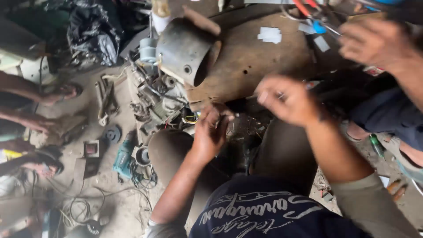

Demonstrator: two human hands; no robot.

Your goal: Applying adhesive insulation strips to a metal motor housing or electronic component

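blurring right hand (285,99); left hand (210,132) over half-hidden wire coil (246,125)

You're over a dusty concrete floor (119,207). Landmark: round brown wooden board (251,57). On the board's left edge lies a grey metal cylinder housing (187,50); white paper scraps (269,34) toward its far side. Left of the board, on the floor: teal power drill (123,156), tangled cables (83,207) nearer you.

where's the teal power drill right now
In the head view the teal power drill lies on the dirt floor at lower left, left of the person's left hand, beside a tangle of black cable and below the dismantled motor parts.
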